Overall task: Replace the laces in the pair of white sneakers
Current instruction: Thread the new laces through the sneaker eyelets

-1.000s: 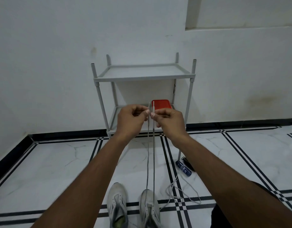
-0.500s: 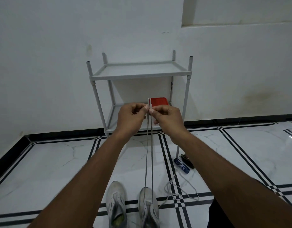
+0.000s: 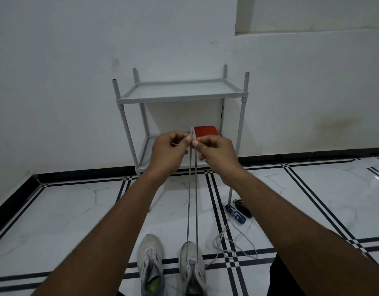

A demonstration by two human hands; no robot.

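Note:
Two white sneakers stand side by side on the floor near me, the left sneaker (image 3: 150,261) without a lace and the right sneaker (image 3: 191,268) beside it. A grey lace (image 3: 193,199) rises taut in two strands from the right sneaker to my raised hands. My left hand (image 3: 170,151) pinches one lace end and my right hand (image 3: 214,151) pinches the other, the two tips held side by side and level. A loose white lace (image 3: 231,244) lies in loops on the floor to the right of the sneakers.
A grey two-tier rack (image 3: 180,97) stands against the white wall, with a red box (image 3: 205,131) on its lower shelf. A blue tube (image 3: 235,214) and a dark small object (image 3: 244,208) lie by the rack's right leg. My dark-clad knee (image 3: 291,280) is at the lower right.
The two lace tips have come together and stand level between my fingertips. The view has shifted slightly; the hands stay at about the same height.

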